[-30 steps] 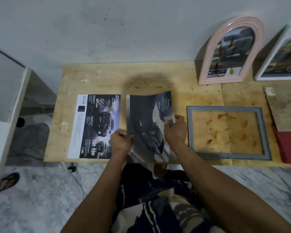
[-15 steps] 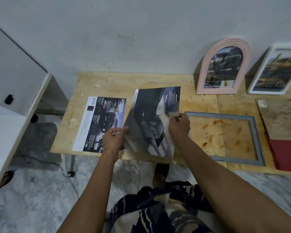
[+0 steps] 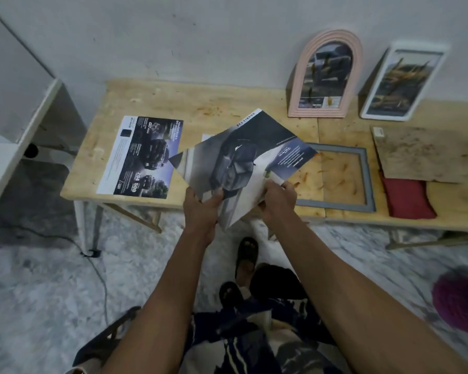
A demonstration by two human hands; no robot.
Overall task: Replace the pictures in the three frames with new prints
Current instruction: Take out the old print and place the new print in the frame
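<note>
Both hands hold a dark car print (image 3: 241,160) tilted in the air above the table's front edge. My left hand (image 3: 200,209) pinches its lower left part and my right hand (image 3: 277,201) grips its lower right edge. An empty grey frame (image 3: 368,179) lies flat on the table just right of the print. A second car print (image 3: 143,157) lies flat at the left. A pink arched frame (image 3: 325,74) and a white frame (image 3: 401,82), both with pictures in them, lean on the wall.
The wooden table (image 3: 214,103) stands against a white wall. A brown backing board (image 3: 422,155) and a red cloth (image 3: 405,198) lie at the right. A white cabinet (image 3: 11,103) stands at the left. A cable (image 3: 97,273) runs across the marble floor.
The print has been lifted off the table and turned clockwise in both hands. The view has pulled back, so more floor and my legs show.
</note>
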